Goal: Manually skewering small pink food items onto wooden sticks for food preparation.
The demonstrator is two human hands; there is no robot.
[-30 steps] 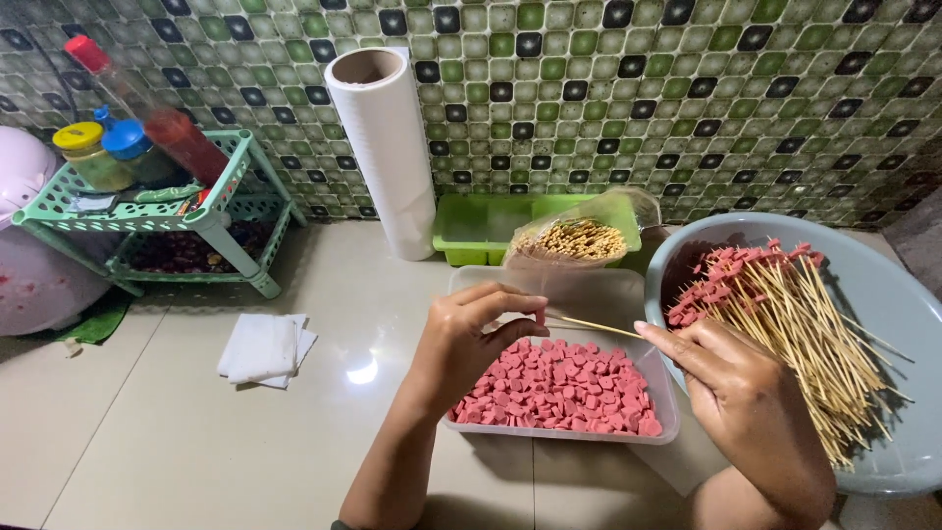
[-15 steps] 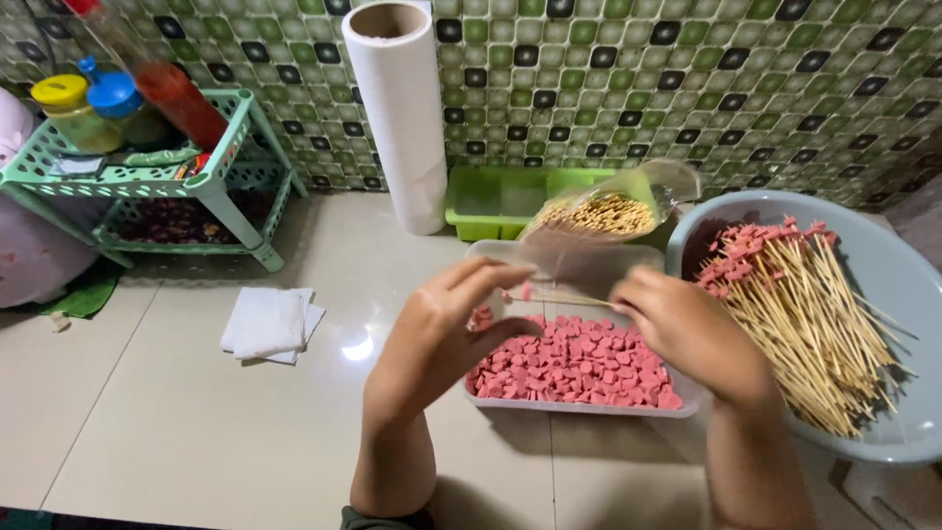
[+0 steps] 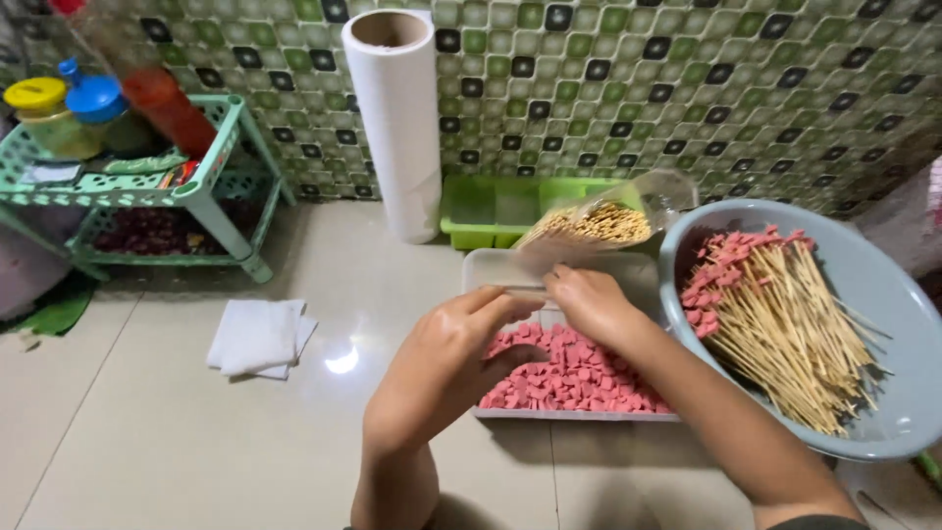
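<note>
Landmark: shallow rectangular white plastic tray (image 3: 491, 263) on the pale tiled floor (image 3: 177, 442).

Nearest, over the tray's front half: left hand (image 3: 446, 358), fingers curled, fingertips pinched on a thin bamboo skewer (image 3: 520, 288); right hand (image 3: 589, 302) meeting it from the right, fingers closed on the same skewer. Exact contact hidden behind the knuckles.

Inside the tray: small pink sausage cubes (image 3: 574, 378), a thick layer left unskewered.

Right of the tray: round grey plastic basin (image 3: 893, 304) holding a heap of loaded skewers (image 3: 785, 314). Judged well under way, not near finished.

Behind the tray: clear container of bare sticks (image 3: 599, 224), green plastic box (image 3: 491, 211), white paper roll (image 3: 397, 118).

Left of the tray: folded white cloth (image 3: 257, 337), green plastic rack (image 3: 211, 177).
</note>
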